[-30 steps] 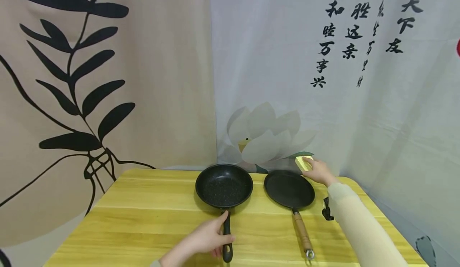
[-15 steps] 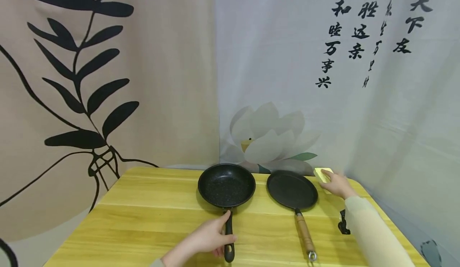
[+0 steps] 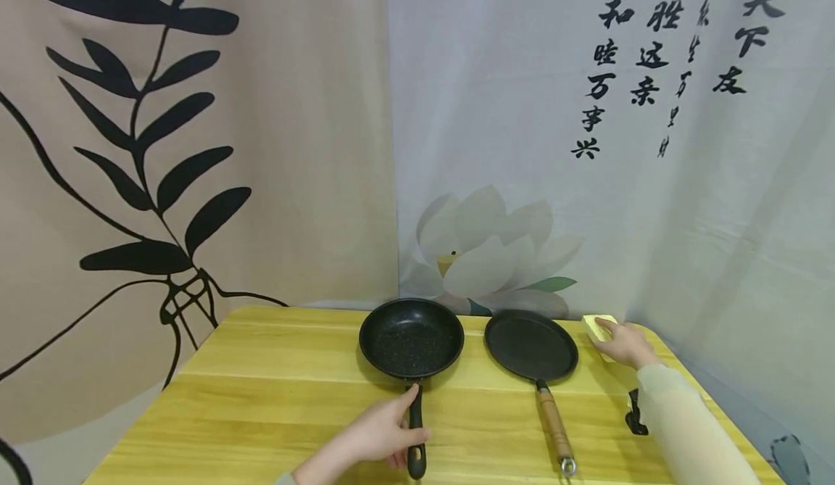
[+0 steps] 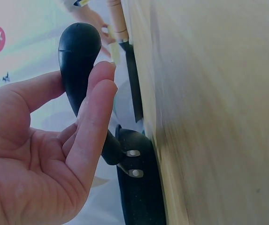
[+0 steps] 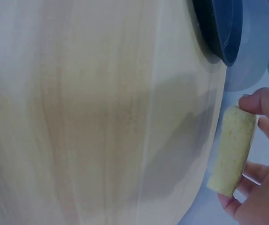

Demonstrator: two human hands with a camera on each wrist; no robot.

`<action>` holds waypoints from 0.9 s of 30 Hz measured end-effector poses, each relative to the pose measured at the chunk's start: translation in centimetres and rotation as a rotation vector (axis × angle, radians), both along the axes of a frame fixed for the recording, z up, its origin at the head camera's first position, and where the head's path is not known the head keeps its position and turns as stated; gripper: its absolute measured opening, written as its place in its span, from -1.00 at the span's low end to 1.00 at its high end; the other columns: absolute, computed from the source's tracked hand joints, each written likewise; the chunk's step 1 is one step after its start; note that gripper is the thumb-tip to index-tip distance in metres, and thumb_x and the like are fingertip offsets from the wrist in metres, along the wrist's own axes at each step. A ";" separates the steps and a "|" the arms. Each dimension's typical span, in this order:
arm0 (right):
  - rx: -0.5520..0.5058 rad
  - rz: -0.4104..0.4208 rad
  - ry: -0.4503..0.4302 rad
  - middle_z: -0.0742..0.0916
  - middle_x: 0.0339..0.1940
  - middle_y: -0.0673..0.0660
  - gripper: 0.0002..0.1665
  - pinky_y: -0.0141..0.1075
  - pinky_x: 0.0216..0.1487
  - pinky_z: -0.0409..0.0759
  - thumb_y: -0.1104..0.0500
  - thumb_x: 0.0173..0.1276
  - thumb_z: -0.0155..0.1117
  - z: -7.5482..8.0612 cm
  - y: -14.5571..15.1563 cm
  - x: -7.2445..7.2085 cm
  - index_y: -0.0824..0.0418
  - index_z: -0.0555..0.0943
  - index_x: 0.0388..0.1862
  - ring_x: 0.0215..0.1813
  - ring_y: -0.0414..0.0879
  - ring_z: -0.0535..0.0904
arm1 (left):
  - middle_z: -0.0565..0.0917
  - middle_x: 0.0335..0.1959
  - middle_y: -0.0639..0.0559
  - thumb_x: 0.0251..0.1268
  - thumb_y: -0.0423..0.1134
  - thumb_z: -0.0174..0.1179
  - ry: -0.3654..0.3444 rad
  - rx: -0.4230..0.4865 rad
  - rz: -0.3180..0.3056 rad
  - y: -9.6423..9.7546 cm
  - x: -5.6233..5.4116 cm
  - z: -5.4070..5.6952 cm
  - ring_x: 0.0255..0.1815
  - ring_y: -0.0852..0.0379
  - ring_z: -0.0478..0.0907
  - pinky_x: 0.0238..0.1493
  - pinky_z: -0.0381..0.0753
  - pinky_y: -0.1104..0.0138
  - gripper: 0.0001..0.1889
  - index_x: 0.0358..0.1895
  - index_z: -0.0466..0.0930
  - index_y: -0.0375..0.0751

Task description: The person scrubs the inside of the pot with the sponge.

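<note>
A black deep frying pan (image 3: 411, 338) sits on the wooden table, its black handle (image 4: 76, 56) pointing towards me. My left hand (image 3: 381, 427) grips that handle, with thumb and fingers on either side of it. At the far right corner of the table, my right hand (image 3: 628, 343) holds a pale yellow sponge (image 5: 234, 150) between thumb and fingers. Whether the sponge touches the tabletop I cannot tell. Between the two hands lies a flat black pan (image 3: 531, 345) with a wooden handle (image 3: 554, 423).
A small black object (image 3: 636, 414) lies beside the right sleeve, partly hidden by it. Behind the wooden table (image 3: 261, 391) hangs a printed curtain (image 3: 313, 144) close to the far edge.
My right hand has carried the sponge rightwards and lower, from behind the flat pan's rim to the table's far right corner. The left hand and both pans stay put.
</note>
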State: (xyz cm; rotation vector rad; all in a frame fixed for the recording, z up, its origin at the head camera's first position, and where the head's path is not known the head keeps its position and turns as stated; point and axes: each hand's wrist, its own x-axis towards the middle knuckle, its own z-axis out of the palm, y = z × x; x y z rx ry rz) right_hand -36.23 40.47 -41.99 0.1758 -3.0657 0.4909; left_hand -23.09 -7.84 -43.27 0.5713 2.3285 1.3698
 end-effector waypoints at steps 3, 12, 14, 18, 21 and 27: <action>0.003 0.005 -0.016 0.43 0.17 0.66 -0.27 0.41 0.09 0.31 0.08 0.37 0.15 -0.4 0.3 0.0 0.47 0.27 0.39 0.24 0.64 0.17 | 0.62 -0.69 -0.11 0.31 -0.14 0.28 0.003 0.002 0.000 0.1 0.1 -0.1 -0.72 0.05 0.58 -0.65 0.65 0.10 -0.15 0.48 0.00 -0.47; -0.015 -0.031 -0.063 0.29 0.25 0.71 -0.23 0.48 0.01 0.30 0.02 0.38 0.14 -1.4 0.7 -0.3 0.39 0.23 0.45 0.23 0.68 0.14 | 0.61 -0.70 -0.06 0.30 -0.14 0.28 0.004 -0.003 0.005 0.3 0.1 0.0 -0.72 0.05 0.58 -0.64 0.65 0.08 -0.15 0.48 0.01 -0.46; -0.017 -0.039 -0.067 0.29 0.24 0.72 -0.22 0.49 -0.02 0.30 0.02 0.37 0.14 -1.4 0.7 -0.3 0.39 0.23 0.44 0.22 0.69 0.15 | 0.61 -0.71 -0.05 0.30 -0.14 0.28 0.008 -0.003 0.004 0.2 0.1 0.0 -0.72 0.05 0.58 -0.64 0.65 0.07 -0.15 0.48 0.01 -0.46; -0.013 -0.039 -0.059 0.31 0.21 0.73 -0.24 0.48 -0.01 0.31 0.06 0.36 0.15 -1.4 0.4 -0.2 0.41 0.24 0.43 0.20 0.68 0.17 | 0.61 -0.71 -0.05 0.31 -0.15 0.28 0.014 0.002 0.001 0.2 0.1 0.0 -0.72 0.05 0.58 -0.64 0.65 0.07 -0.15 0.48 0.01 -0.47; -0.006 -0.032 -0.052 0.32 0.19 0.73 -0.24 0.48 -0.01 0.31 0.06 0.35 0.15 -1.6 0.3 -0.1 0.42 0.25 0.42 0.19 0.69 0.18 | 0.61 -0.71 -0.05 0.31 -0.15 0.28 0.017 0.005 0.000 0.2 0.1 -0.1 -0.72 0.05 0.58 -0.64 0.65 0.07 -0.15 0.48 0.01 -0.47; -0.027 -0.049 -0.091 0.27 0.21 0.73 -0.22 0.56 -0.06 0.24 0.06 0.34 0.13 -2.2 0.4 -0.2 0.39 0.21 0.45 0.17 0.74 0.13 | 0.61 -0.71 -0.05 0.30 -0.15 0.28 0.016 0.005 0.000 0.2 0.1 -0.1 -0.72 0.06 0.58 -0.65 0.65 0.07 -0.15 0.48 0.01 -0.47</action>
